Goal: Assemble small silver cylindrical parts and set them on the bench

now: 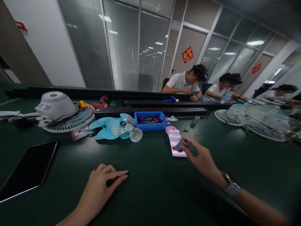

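Observation:
My right hand [201, 157], with a watch [231, 186] on its wrist, grips a small grey cylinder [182, 145] between thumb and fingers. The cylinder is tilted and covers part of a lit phone [174, 136] lying on the green table. A similar grey cylinder [195, 120] stands farther back. My left hand [101, 186] is over the near part of the table, thumb and index fingertip brought together. A tiny dark spot shows at those fingertips; I cannot make out what it is.
Light blue fan blades [105, 128], a blue bin [151, 126] of wires and a white fan housing [56, 106] lie across the table. A black tablet [29, 166] is at left. Black rails [150, 111] run behind. Several people sit opposite, including a person in white [180, 83].

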`<action>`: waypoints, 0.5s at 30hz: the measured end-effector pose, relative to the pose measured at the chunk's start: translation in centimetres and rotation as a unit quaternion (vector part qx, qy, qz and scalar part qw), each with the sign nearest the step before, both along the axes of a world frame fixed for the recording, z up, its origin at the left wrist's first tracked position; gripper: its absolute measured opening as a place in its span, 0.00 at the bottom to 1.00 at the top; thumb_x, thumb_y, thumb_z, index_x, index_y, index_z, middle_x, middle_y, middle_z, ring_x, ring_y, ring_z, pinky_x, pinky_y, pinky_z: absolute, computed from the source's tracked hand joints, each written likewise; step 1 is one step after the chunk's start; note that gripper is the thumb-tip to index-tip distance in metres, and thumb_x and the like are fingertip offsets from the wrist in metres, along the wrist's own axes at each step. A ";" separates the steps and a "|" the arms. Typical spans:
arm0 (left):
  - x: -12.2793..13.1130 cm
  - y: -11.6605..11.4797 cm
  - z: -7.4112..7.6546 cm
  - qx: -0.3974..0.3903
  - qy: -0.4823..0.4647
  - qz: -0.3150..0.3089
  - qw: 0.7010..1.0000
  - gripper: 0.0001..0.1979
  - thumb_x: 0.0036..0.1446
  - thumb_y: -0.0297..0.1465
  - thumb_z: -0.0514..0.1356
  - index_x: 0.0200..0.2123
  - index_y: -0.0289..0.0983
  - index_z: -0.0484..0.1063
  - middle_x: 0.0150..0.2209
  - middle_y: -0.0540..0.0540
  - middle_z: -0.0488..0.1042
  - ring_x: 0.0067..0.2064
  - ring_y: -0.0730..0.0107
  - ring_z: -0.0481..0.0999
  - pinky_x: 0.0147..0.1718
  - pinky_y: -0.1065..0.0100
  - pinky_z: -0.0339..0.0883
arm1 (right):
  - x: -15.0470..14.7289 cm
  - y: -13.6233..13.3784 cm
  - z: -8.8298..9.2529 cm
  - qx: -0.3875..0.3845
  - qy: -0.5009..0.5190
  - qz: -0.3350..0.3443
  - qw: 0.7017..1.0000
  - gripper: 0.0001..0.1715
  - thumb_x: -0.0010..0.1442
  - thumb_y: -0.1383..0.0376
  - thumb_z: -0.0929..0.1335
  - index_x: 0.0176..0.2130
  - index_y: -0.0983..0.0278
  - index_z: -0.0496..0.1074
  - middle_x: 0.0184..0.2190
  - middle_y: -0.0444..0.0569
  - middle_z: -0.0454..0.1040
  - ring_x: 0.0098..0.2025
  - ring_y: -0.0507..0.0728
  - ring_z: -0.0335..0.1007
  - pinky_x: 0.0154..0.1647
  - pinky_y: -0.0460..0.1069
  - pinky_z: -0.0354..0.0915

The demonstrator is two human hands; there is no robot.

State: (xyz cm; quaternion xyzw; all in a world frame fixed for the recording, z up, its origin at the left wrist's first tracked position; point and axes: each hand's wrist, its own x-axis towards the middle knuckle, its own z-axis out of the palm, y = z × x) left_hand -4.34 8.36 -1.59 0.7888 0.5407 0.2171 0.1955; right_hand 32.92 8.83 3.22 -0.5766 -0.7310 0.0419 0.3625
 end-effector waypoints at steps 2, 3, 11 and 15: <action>0.1 0.0 0.1 -0.001 -0.002 0.001 1.000 0.15 0.57 0.48 0.59 0.44 0.56 0.79 0.32 0.48 0.77 0.36 0.60 0.70 0.33 0.65 0.61 | 4.0 0.3 -0.2 0.011 -0.029 -0.089 0.996 0.26 0.61 0.54 0.65 0.56 0.60 0.68 0.44 0.52 0.78 0.40 0.60 0.77 0.35 0.53 0.73; 0.2 0.0 0.1 -0.001 -0.002 0.002 1.000 0.15 0.57 0.48 0.59 0.44 0.55 0.79 0.32 0.47 0.77 0.36 0.60 0.70 0.33 0.65 0.61 | 5.7 0.5 -0.5 0.013 -0.041 -0.119 0.992 0.26 0.61 0.53 0.64 0.56 0.61 0.68 0.42 0.52 0.79 0.39 0.60 0.77 0.35 0.53 0.73; 0.3 -0.2 0.4 -0.026 -0.011 0.005 1.000 0.18 0.58 0.48 0.57 0.48 0.53 0.77 0.31 0.48 0.76 0.36 0.61 0.71 0.34 0.64 0.63 | 11.0 1.0 -4.6 -0.011 -0.080 -0.158 0.984 0.28 0.62 0.52 0.62 0.57 0.61 0.65 0.42 0.52 0.78 0.39 0.61 0.77 0.39 0.54 0.72; 0.1 -0.1 0.3 -0.037 -0.075 0.042 0.996 0.20 0.60 0.47 0.54 0.49 0.49 0.76 0.37 0.47 0.79 0.39 0.60 0.73 0.38 0.62 0.66 | 9.1 0.2 -3.2 0.080 -0.151 -0.176 0.969 0.32 0.61 0.51 0.64 0.60 0.62 0.63 0.55 0.58 0.70 0.54 0.67 0.69 0.53 0.63 0.64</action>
